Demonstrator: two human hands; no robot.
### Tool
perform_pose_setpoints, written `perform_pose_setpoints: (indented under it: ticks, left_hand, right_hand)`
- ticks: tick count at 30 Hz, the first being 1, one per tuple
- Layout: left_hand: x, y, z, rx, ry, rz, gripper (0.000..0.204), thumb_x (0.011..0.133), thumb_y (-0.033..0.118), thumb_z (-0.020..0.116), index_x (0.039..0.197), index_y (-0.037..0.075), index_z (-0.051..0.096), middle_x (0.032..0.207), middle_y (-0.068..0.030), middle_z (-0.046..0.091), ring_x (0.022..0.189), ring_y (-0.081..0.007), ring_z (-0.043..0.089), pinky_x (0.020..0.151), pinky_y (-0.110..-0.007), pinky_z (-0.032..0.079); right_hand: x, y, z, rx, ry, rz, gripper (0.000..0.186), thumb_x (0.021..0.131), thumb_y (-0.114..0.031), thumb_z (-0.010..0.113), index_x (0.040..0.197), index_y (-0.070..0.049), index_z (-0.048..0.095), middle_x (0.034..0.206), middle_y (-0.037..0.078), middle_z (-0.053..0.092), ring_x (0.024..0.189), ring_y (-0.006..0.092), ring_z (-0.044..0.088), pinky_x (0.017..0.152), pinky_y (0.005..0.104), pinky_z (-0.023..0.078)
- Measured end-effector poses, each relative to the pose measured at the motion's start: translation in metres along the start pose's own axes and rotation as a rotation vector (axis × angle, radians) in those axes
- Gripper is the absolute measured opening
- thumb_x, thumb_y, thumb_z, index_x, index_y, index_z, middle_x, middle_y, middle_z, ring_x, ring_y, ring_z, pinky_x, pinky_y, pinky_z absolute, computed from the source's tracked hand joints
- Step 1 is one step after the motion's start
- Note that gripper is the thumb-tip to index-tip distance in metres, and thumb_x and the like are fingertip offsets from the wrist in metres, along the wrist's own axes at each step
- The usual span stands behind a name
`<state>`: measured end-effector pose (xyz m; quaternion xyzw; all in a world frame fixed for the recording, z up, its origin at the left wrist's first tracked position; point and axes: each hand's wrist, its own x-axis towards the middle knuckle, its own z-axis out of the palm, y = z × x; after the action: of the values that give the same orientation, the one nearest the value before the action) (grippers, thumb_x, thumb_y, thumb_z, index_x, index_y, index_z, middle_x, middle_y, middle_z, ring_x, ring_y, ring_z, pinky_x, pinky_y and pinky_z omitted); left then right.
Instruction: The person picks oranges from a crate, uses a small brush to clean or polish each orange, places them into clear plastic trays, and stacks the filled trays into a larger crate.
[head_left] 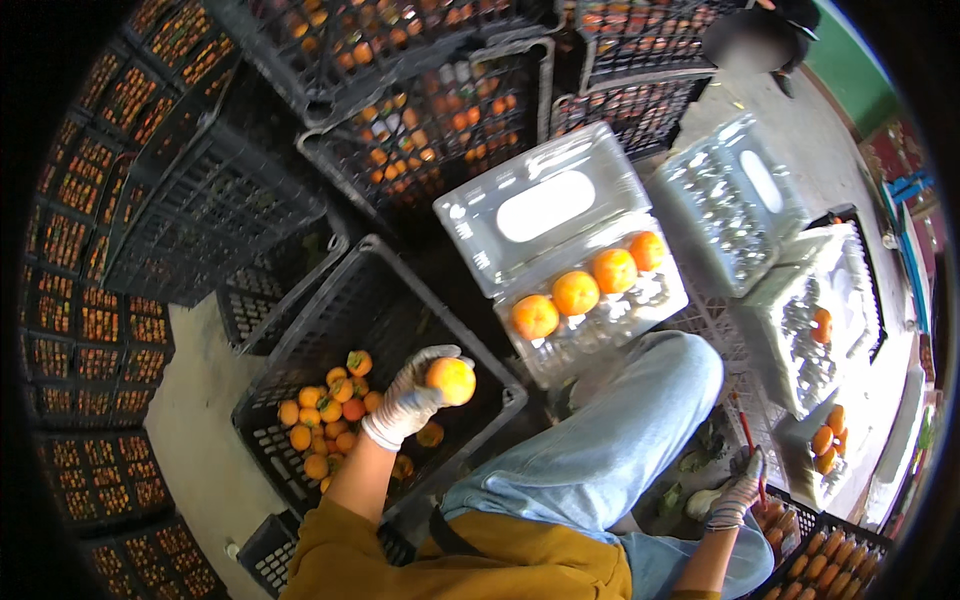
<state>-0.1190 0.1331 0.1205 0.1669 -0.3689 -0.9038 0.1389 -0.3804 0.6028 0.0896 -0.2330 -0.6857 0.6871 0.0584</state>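
My left hand (402,402), in a pale glove, is closed round an orange persimmon (451,381) above a black plastic crate (372,262). Inside that crate lies a heap of loose persimmons (325,410), some with green tops. To the right, a clear plastic clamshell tray (547,205) stands with its lid up, and several persimmons (575,293) sit in a row in its cups. At the lower right my right hand (738,497), also gloved, is closed on a thin red stick-like tool (746,428); its exact kind is not clear.
Stacked black crates of fruit (430,125) rise at the back, with more along the left wall. Several clear trays (735,205) stand at the right. A crate of packed brownish-orange items (830,565) sits lower right. Another person (790,25) is at the top right.
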Motion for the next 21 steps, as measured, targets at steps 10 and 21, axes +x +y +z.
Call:
perform_pose_setpoints:
  ticks: [10,21]
  left_hand:
    - [0.1,-0.047,0.224,-0.044,-0.515,-0.031,0.056,0.069,0.019,0.073,0.116,0.005,0.047,0.108,-0.0072,0.052,0.1,-0.0193,0.052,0.088,-0.033,0.043]
    - [0.135,-0.187,0.306,-0.284,-0.116,-0.87,0.052,0.076,0.055,0.055,0.099,0.008,0.054,0.087,-0.011,0.06,0.069,-0.0224,0.058,0.058,-0.034,0.05]
  right_hand:
    - [-0.024,-0.051,-0.008,0.197,0.104,-0.192,0.014,0.078,-0.018,0.063,0.076,-0.01,0.052,0.069,-0.003,0.05,0.06,0.0071,0.046,0.055,0.0202,0.04]
    - [-0.093,-0.118,-0.032,-0.011,-0.042,-0.42,0.009,0.077,-0.011,0.06,0.078,-0.005,0.055,0.065,0.001,0.054,0.054,0.0062,0.047,0.053,0.0196,0.039]
